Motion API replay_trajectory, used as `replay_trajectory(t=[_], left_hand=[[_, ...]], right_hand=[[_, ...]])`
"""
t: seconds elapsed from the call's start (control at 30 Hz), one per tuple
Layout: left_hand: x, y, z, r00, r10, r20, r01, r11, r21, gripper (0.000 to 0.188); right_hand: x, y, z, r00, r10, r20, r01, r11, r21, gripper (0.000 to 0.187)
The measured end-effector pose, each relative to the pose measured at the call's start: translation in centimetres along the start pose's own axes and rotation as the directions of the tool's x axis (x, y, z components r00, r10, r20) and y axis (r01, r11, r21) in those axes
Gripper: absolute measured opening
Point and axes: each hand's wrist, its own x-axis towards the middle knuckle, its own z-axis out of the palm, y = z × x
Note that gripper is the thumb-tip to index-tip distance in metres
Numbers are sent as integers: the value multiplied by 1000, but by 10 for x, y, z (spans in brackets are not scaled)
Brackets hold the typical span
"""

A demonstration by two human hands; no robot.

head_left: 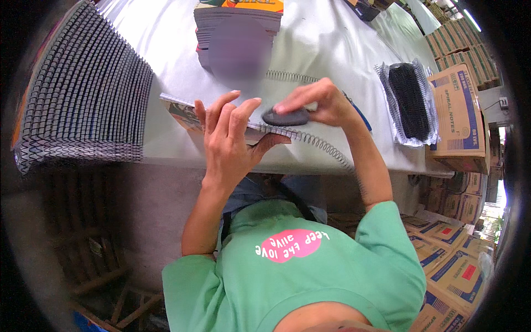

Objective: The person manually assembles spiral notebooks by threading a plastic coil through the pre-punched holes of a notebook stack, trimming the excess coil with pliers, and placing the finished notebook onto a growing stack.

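My left hand point(225, 135) grips a notebook point(178, 109) on edge near the table's front, thumb below and fingers over it. A dark spiral coil point(326, 146) runs along the notebook's edge, and its loose end trails right toward my right forearm. My right hand point(327, 104) is closed on a dark grey rounded pad point(287, 117), which sits against or just above the coil at the notebook's edge; contact is hard to tell. Behind the hands, another loose coil point(290, 75) lies on the table. A blue slim tool point(358, 112) lies partly hidden behind my right wrist.
Tall stacks of coil-bound notebooks point(83, 94) fill the table's left side. A pile of notebooks point(238, 30) stands at the far middle. On the right lie a plastic-wrapped bundle of black coils point(409, 99) and a carton point(456, 113). More cartons point(451, 265) stand at the lower right.
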Motion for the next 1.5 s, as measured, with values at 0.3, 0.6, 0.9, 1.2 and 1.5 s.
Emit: replay_trajectory(t=[0.3, 0.6, 0.9, 1.2, 1.5], left_hand=[[4, -6, 5, 998, -27, -50, 24, 997, -69, 87], [18, -32, -32, 990, -138, 5, 134, 972, 192, 58], [22, -24, -20, 997, -78, -18, 79, 994, 81, 59], [19, -41, 1, 974, -214, -71, 202, 968, -151, 73], [17, -57, 3, 948, -306, -91, 253, 894, -369, 78]], right_hand=[[12, 6, 0, 963, -211, -167, 257, 905, 340, 27], [38, -2, 24, 998, -67, 23, 68, 994, -81, 28], [27, 16, 0, 942, 199, -270, -285, 900, -330, 23], [33, 17, 5, 985, -52, -163, 68, 993, 93, 31], [61, 15, 15, 983, 175, -59, -183, 967, -177, 35]])
